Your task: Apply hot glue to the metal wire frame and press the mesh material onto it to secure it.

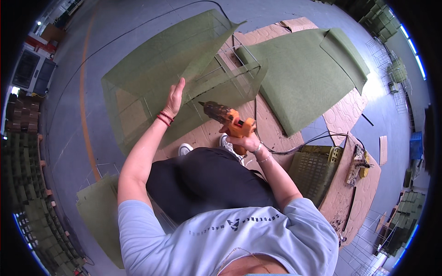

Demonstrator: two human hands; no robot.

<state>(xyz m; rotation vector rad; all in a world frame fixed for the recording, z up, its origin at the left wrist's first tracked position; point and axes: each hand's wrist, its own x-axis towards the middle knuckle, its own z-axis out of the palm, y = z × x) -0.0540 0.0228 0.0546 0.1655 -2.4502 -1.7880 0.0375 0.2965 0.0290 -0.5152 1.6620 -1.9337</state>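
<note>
My right hand (248, 141) is wrapped round the handle of an orange hot glue gun (235, 124), its dark, dirty front and nozzle pointing to the upper left. Ahead of me stands a wire frame (222, 66), partly covered by thin, see-through green mesh fabric (156, 50). My left hand (174, 97) is raised against a loose fold of that fabric, fingers stretched out and close together. The nozzle shows against the fabric; whether it touches cannot be told. Right of the frame lies a flat green fabric sheet (304, 73).
Cardboard (345, 110) lies under the fabric and beside me. At my right stands a plastic crate (313, 170), next to a cardboard-topped surface (334, 202). Black cable runs over the floor. Another green piece (99, 216) lies at my left. Stacked green goods (27, 193) line the left side.
</note>
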